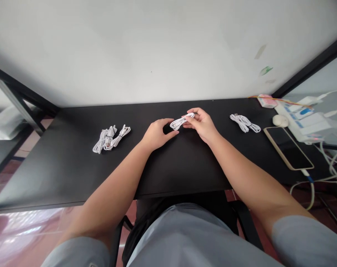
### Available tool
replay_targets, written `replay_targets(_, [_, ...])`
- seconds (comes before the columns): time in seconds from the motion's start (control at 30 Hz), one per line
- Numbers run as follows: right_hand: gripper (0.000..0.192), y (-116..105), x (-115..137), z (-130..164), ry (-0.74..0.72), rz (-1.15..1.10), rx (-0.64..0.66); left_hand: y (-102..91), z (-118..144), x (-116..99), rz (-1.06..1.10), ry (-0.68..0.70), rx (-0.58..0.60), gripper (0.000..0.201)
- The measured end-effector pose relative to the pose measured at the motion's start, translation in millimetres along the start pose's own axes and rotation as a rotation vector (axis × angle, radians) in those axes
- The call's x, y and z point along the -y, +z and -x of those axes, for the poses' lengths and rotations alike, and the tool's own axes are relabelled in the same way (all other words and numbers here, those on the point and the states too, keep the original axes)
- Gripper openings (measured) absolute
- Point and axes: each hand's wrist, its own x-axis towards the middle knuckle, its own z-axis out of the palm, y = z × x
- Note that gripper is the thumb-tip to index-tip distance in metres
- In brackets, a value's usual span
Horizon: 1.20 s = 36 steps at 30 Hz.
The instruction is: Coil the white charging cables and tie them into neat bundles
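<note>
- White coiled charging cable [181, 121], thin and glossy, sits mid-worktop between both hands, lifted slightly off the surface near the far edge
- Right hand [202, 124] is curled closed around one end of that cable, fingers pinching the loops together; left hand [156, 134] rests on the worktop with fingers half bent, thumb and fingertips touching or just beside the other end of the coil
- Judged from how things lie, the work looks partly done: a pile of bundled white cables [110, 138], each cinched at the middle, lies well to the left, and a single bundled white cable [244, 123] lies apart to the right; which pile is finished and which waits cannot be told
- The cable in hand shows no tie around it that I can make out, so its bundling seems unfinished
- Matte black rectangular worktop [74, 174] stands against a plain white wall [157, 48]
- At the right end lie a gold-edged smartphone with a dark screen [288, 147], plugged into a white lead, and a white power strip with blue labels [307, 120] trailing more cords
- Reddish tiled floor [24, 230] shows below the near edge
</note>
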Motion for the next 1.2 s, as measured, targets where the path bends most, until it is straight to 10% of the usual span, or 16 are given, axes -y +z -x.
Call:
replay_targets(0.83, [0.031, -0.9, 7.4, 4.7, -0.01, 0.365, 0.212, -0.5, -2.8, -0.3, 0.074, -0.043, -0.07, 0.026])
replay_targets(1.2, [0.034, -4.5, -1.6, 4.1, -0.07, 0.399, 0.266, 11.1, -5.2, 12.4, 0.553, -0.151, -0.143, 0.045])
